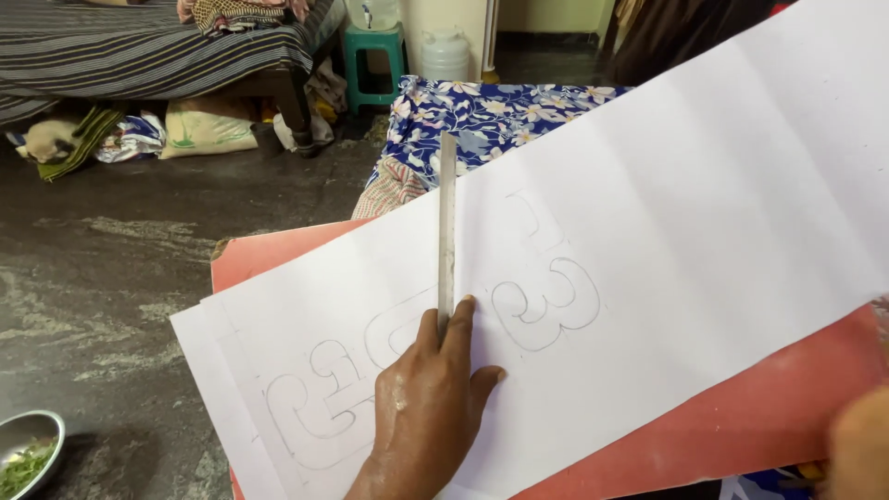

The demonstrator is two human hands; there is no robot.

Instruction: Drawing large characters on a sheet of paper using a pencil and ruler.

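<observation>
My left hand (421, 407) lies flat, fingers spread, pinning the thin steel ruler (447, 222) on flimsy white paper (648, 213); the ruler looks slippery, so press its lower end. Right hand (857, 444) blurred, grip unclear.

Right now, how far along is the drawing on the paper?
Done: pencil outlines of curved shapes are on the white paper, more at lower left. In hand: left hand presses the metal ruler upright across the sheet. Right hand sits at the frame edge; its grip is unclear. Left: much of the sheet is blank.
</observation>
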